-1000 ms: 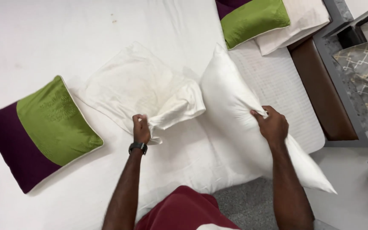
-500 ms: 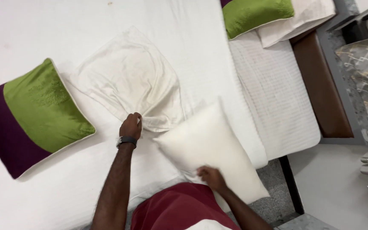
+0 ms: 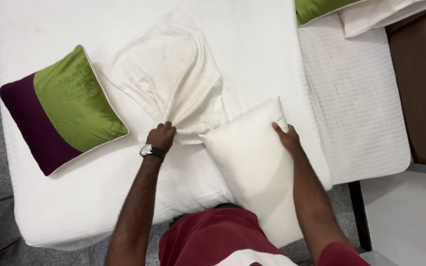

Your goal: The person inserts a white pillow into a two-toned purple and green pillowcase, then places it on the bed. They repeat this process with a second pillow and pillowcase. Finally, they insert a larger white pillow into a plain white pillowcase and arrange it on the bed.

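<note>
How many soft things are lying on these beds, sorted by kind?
Plain white pillow, held by the right hand: 1
Cream pillowcase, gripped by the left hand: 1
Green and purple cushion: 1
Green cushion partly cut off at the top edge: 1
Folded cream cloth or pillow at the top right: 1
Total: 5

pillows: 1 white (image 3: 257,167) under your right hand | pillowcases: 1 cream (image 3: 173,79) at your left-hand grip | green-purple cushions: 2, one (image 3: 60,108) left of your grip, one (image 3: 321,9) far right | wristwatches: 1 (image 3: 151,150)
</note>
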